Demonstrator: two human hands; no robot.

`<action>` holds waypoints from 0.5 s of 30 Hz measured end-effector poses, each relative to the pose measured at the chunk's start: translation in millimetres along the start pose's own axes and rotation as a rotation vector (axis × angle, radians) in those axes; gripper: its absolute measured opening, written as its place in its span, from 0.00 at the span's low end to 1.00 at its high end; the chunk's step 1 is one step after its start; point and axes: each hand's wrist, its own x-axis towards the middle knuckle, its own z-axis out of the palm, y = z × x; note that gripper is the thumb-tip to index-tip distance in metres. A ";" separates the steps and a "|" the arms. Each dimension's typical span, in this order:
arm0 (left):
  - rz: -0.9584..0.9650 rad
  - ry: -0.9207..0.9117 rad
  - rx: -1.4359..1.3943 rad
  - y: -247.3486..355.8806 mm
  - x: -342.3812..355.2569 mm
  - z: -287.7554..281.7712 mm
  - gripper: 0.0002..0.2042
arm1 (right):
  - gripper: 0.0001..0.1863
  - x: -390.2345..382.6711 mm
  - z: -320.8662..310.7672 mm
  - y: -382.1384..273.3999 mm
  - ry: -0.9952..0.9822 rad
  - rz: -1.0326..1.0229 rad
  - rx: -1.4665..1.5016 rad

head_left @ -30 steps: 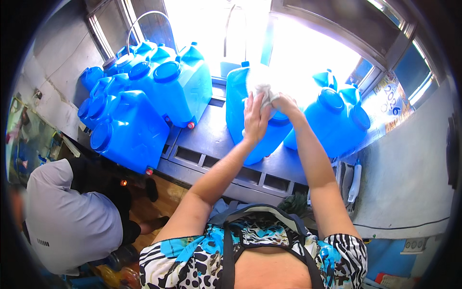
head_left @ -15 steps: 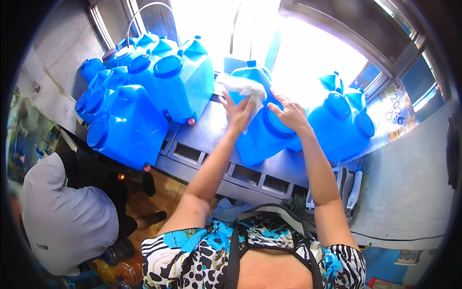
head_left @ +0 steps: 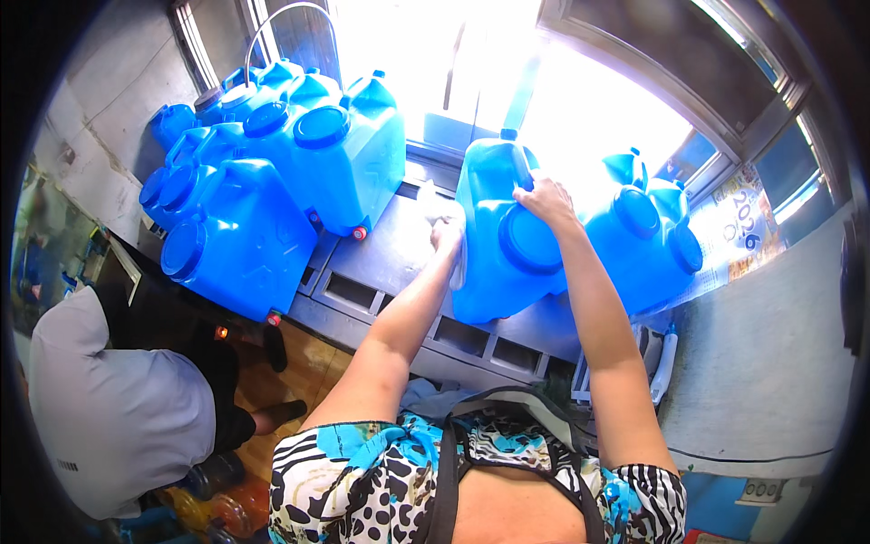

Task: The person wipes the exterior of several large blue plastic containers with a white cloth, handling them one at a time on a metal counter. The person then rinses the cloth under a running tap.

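Observation:
A blue plastic water jug [head_left: 487,245] with a wide round lid and a small cap stands on the metal counter in front of me. My right hand [head_left: 549,201] is closed over the handle at its top, beside the lid. At the jug's left side, my left hand [head_left: 444,235] is closed on a white cloth [head_left: 431,201]. Part of the cloth hangs along the jug's side wall, and glare washes out its upper part.
Several similar blue jugs [head_left: 240,236] crowd the left of the metal counter [head_left: 385,240]; more jugs [head_left: 639,240] stand on the right. A curved metal pipe [head_left: 288,7] rises behind the left group. Another person in a grey shirt [head_left: 127,408] bends at lower left. A bright window lies behind.
My left hand with the cloth has moved down from the jug's top to its left side. My right hand has shifted onto the handle, and the jug sits slightly differently.

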 end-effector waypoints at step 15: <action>0.961 -0.121 0.214 168.6 -83.0 -37.6 0.21 | 0.39 -74.1 -6.5 27.8 -0.059 -0.394 0.512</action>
